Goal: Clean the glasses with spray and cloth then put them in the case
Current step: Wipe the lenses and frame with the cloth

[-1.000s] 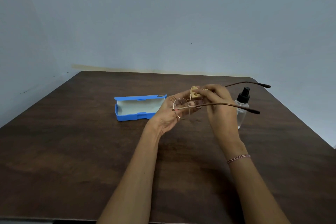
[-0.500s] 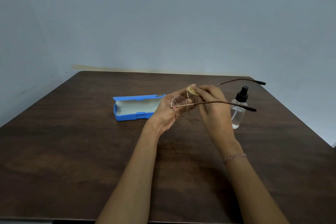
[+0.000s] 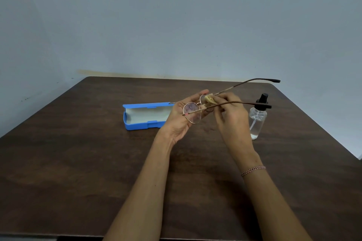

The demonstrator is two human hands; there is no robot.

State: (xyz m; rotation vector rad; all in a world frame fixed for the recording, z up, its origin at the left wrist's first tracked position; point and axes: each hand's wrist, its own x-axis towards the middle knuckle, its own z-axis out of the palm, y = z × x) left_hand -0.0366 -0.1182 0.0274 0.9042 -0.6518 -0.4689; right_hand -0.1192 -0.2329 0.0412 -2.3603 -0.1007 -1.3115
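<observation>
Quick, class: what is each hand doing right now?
Left hand: closed on the glasses at the frame.
Right hand: closed on the cloth, pressed to a lens.

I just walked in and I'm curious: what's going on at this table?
A person is cleaning glasses. The left hand holds the frame above the table, while the right hand presses a small yellow cloth against one lens. The temples are unfolded. A blue case lies open, empty, to the left; a spray bottle stands upright on the right.
</observation>
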